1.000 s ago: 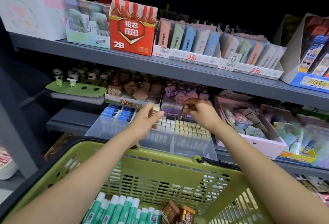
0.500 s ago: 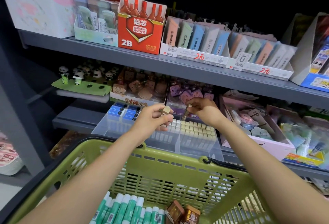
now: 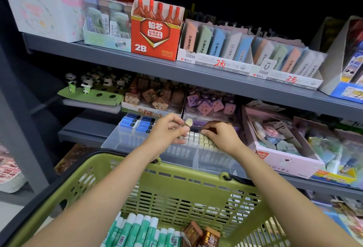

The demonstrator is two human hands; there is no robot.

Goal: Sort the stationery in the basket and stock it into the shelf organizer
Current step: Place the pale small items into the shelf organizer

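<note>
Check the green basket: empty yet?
Not empty. The green basket holds a row of green-and-white glue sticks and two small brown boxes at its bottom.

Lime-green slotted basket (image 3: 182,184) at the bottom holds green-and-white glue sticks (image 3: 137,229) and brown boxes (image 3: 200,235); upper centre, a red carton (image 3: 157,38) (white "2B"); mid-frame, cream erasers (image 3: 198,138).

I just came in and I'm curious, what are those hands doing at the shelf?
A person is stocking small erasers into a clear organizer on the lower shelf. The left hand pinches one little eraser above the rows, while the right hand reaches down onto the erasers already lined up. A green basket below holds glue sticks and small brown boxes.
</note>
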